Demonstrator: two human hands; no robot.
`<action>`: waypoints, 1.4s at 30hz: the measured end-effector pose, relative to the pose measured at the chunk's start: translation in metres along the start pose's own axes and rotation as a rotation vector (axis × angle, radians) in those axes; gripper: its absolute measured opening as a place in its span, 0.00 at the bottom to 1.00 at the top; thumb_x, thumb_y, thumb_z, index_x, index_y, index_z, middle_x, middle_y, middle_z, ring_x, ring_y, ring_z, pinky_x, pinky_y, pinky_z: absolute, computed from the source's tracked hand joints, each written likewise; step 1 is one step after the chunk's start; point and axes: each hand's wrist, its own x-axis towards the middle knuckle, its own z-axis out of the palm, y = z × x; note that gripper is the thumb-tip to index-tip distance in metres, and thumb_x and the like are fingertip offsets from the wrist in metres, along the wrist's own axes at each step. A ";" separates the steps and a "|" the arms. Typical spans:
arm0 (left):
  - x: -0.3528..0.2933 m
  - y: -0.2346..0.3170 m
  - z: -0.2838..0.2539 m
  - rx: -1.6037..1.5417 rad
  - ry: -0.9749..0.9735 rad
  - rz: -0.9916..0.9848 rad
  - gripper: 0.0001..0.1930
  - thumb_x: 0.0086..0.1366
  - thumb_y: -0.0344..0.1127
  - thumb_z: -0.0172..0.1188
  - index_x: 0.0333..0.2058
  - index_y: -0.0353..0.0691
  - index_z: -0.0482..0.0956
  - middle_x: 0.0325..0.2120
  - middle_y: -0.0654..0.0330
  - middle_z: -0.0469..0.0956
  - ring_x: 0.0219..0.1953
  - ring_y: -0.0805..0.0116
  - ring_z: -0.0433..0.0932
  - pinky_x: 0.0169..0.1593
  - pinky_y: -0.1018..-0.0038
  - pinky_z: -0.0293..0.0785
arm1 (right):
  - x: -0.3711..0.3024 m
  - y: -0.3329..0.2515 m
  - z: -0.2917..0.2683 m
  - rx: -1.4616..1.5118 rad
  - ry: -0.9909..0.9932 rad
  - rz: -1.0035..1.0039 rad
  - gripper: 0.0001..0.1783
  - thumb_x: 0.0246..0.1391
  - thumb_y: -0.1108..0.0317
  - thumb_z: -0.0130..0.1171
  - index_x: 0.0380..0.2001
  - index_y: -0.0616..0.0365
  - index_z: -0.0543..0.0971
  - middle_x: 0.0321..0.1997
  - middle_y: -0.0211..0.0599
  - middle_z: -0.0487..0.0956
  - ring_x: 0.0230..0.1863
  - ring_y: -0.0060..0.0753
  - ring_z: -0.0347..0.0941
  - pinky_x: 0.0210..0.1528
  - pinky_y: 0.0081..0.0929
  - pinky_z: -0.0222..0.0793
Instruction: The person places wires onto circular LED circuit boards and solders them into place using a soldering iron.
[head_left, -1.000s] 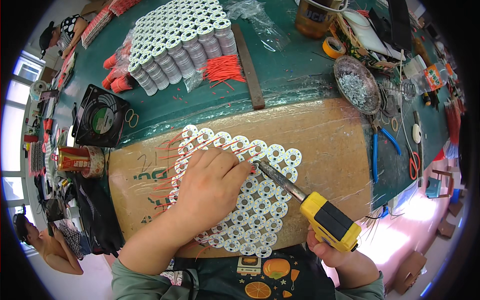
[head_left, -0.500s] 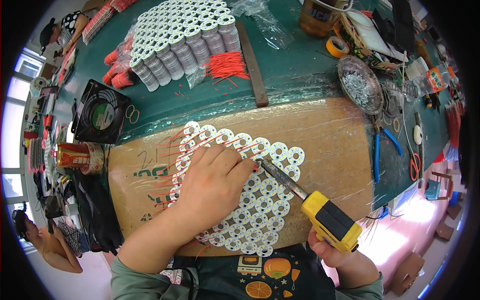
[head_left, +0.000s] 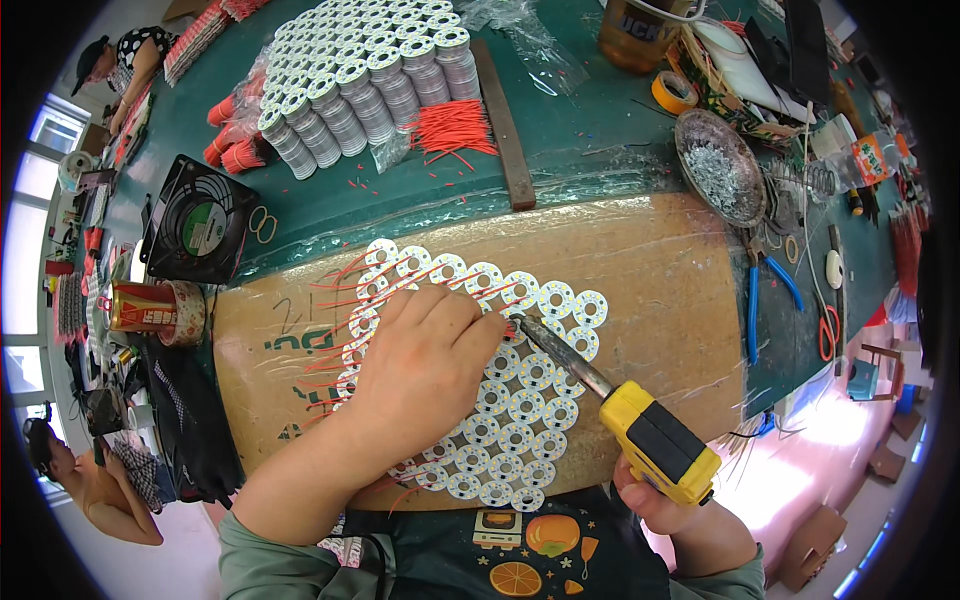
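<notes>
White ring-shaped LED circuit boards [head_left: 527,407] lie edge to edge in rows on a brown cardboard sheet [head_left: 670,290]. Thin red wires [head_left: 335,285] run across the boards on the left side. My left hand [head_left: 425,350] is closed over the middle of the rows, pinching a red wire whose end shows by the fingertips; most of it is hidden. In my right hand [head_left: 655,500] is a yellow and black soldering gun [head_left: 660,440]. Its metal tip rests at a board right beside my left fingertips.
Tall stacks of ring boards [head_left: 345,115] stand at the back, beside cut red wires [head_left: 450,128] and a dark bar [head_left: 505,130]. A black fan [head_left: 203,222] and a can [head_left: 145,307] are left. Right are a metal dish [head_left: 720,170] and blue-handled pliers [head_left: 770,290]. Two people sit far left.
Both hands and the soldering gun hold nearly the same place. The whole view has shifted very slightly.
</notes>
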 end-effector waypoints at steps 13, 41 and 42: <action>0.002 0.006 -0.003 -0.046 0.059 -0.060 0.12 0.51 0.24 0.66 0.37 0.40 0.83 0.32 0.60 0.77 0.38 0.58 0.77 0.43 0.63 0.73 | -0.013 0.002 -0.001 0.298 0.074 0.086 0.15 0.47 0.61 0.74 0.31 0.54 0.78 0.27 0.30 0.78 0.25 0.34 0.75 0.27 0.30 0.69; 0.001 0.006 -0.008 -0.043 -0.010 0.015 0.15 0.49 0.24 0.66 0.38 0.43 0.84 0.31 0.64 0.78 0.37 0.63 0.78 0.43 0.66 0.71 | -0.012 -0.007 -0.001 0.167 0.052 0.094 0.17 0.50 0.60 0.73 0.36 0.55 0.77 0.27 0.30 0.78 0.27 0.38 0.76 0.31 0.33 0.71; 0.001 0.006 -0.007 -0.044 -0.010 0.015 0.15 0.49 0.24 0.66 0.38 0.43 0.84 0.31 0.65 0.78 0.36 0.64 0.78 0.43 0.66 0.71 | -0.012 -0.008 -0.001 0.176 0.051 0.101 0.17 0.50 0.60 0.73 0.36 0.55 0.77 0.27 0.30 0.78 0.27 0.38 0.76 0.31 0.33 0.71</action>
